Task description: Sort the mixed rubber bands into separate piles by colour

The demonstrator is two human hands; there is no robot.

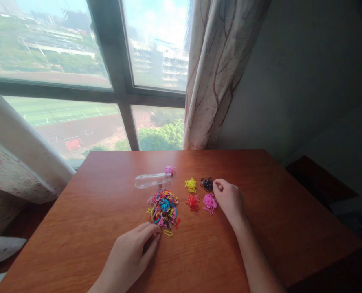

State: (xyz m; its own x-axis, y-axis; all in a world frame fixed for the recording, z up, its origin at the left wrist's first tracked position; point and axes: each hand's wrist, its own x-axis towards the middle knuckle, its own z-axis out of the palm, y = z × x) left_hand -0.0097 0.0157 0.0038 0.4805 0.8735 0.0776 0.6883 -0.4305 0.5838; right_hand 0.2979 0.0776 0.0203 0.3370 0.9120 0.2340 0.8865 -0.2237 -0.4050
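Note:
A mixed heap of small coloured rubber bands lies mid-table. My left hand is at its near edge, thumb and forefinger pinched together; what sits between the tips is too small to make out. Close by those fingertips are a loose yellow band and a red band. To the right are small single-colour piles: yellow bands, black bands, red bands and pink bands. My right hand is closed in a pinch at the right side of the black pile, its fingertips' contents hidden.
Behind the heap lies a clear plastic bottle-shaped container on its side, with a pink cap at its right end. The brown wooden table reaches back to a window with a patterned curtain.

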